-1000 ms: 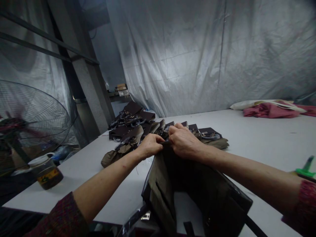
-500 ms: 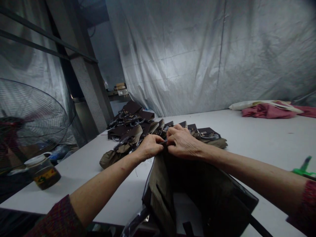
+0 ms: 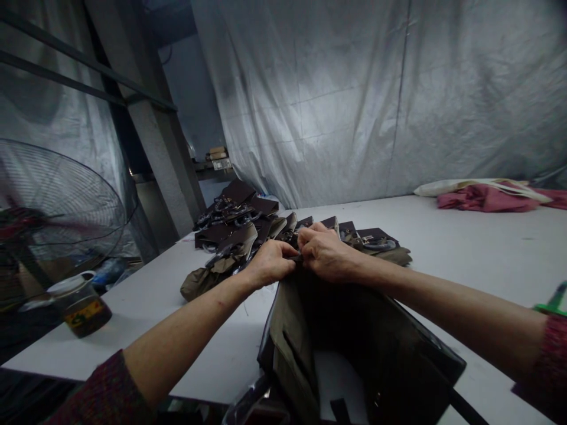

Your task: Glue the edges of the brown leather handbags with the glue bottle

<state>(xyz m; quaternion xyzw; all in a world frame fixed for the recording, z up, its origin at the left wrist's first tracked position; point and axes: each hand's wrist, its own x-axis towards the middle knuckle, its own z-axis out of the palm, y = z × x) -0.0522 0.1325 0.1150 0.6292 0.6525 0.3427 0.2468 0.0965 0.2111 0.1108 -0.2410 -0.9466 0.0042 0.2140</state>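
A dark brown and olive bag [image 3: 381, 342] stands at the table's near edge with its opening toward me. My left hand [image 3: 272, 261] pinches the far upper edge of this bag between thumb and fingers. Right beside it, my right hand [image 3: 326, 251] is closed on the same edge, its fingers curled and pressed together. The exact spot between the fingertips is hidden. A plastic-wrapped handle [image 3: 248, 398] hangs at the bag's lower left. Just beyond my hands lies a pile of similar brown bags [image 3: 237, 221], some with wrapped handles.
A lidded jar [image 3: 86, 310] of dark liquid stands on the white table [image 3: 212, 360] at left, near a caged fan [image 3: 57, 200]. Red cloth [image 3: 489, 196] lies at the far right. A green tool [image 3: 553, 304] shows at the right edge, partly behind my sleeve.
My right hand has turned slightly, its fingers curling closer over the bag's edge. Both hands stay at the same place on the bag. The view has shifted a little.
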